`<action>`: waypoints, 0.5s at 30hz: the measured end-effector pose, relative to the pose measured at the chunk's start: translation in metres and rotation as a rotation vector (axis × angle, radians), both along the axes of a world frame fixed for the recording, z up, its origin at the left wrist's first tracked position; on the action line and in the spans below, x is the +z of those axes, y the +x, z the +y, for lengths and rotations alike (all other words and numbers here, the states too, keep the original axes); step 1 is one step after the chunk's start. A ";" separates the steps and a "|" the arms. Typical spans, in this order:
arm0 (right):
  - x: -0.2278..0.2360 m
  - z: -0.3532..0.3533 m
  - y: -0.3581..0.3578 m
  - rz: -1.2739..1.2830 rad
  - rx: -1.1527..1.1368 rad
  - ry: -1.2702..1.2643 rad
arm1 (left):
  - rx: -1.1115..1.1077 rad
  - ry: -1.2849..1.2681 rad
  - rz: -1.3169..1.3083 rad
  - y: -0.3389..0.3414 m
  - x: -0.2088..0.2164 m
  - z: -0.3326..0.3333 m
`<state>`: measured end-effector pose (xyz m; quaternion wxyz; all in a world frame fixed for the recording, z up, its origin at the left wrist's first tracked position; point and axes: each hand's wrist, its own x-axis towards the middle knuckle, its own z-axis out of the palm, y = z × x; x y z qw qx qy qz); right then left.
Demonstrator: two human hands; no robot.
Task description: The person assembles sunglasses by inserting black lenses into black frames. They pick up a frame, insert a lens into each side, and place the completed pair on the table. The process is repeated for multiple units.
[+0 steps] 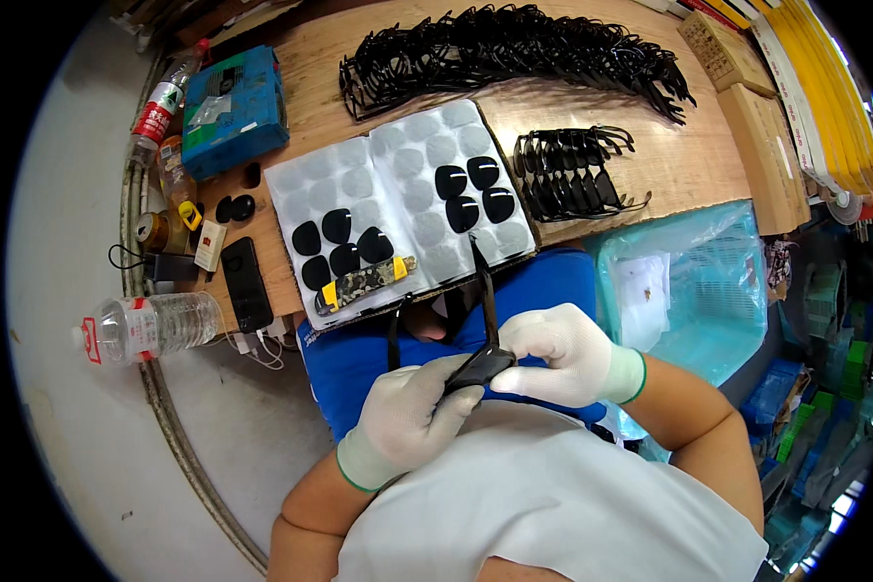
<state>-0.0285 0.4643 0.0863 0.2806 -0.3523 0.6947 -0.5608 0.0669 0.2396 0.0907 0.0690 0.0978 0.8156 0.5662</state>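
Note:
A pair of black sunglasses (483, 367) is held low over my lap, its temples reaching up toward the table edge. My left hand (407, 412), in a white glove, grips one side with thumb and fingers. My right hand (565, 357), also gloved, pinches the other side by a dark lens. Just beyond lies a lens tray (395, 173) lined with pale film, several loose black lenses (463, 214) on its right half and more lenses (337, 226) on its left. Across the tray's near left part rests a camouflage-patterned tool handle (367, 285) with yellow ends.
Many black glasses frames (504, 53) line the back; a smaller row (574, 175) sits right of the tray. A plastic-lined turquoise basket (689, 291) is at right. Leftward are a phone (247, 284), a blue box (233, 112) and a large water bottle (155, 327). Cartons (761, 155) stand at far right.

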 end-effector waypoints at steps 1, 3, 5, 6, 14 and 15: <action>-0.001 0.000 0.005 0.004 -0.038 -0.011 | -0.005 0.007 0.010 0.000 -0.002 0.001; -0.003 -0.002 0.008 0.011 -0.098 -0.002 | 0.031 0.002 0.037 -0.002 -0.005 0.005; -0.005 -0.005 0.011 0.009 -0.148 0.032 | 0.103 -0.026 0.062 -0.001 -0.004 0.010; -0.009 -0.008 0.012 0.017 -0.164 0.037 | 0.084 -0.046 0.033 0.000 -0.004 0.010; -0.025 -0.027 0.009 -0.412 -0.123 -0.046 | 0.143 -0.089 0.198 -0.002 -0.002 0.010; -0.024 -0.030 0.007 -0.393 -0.110 -0.067 | 0.163 -0.098 0.223 -0.002 -0.001 0.010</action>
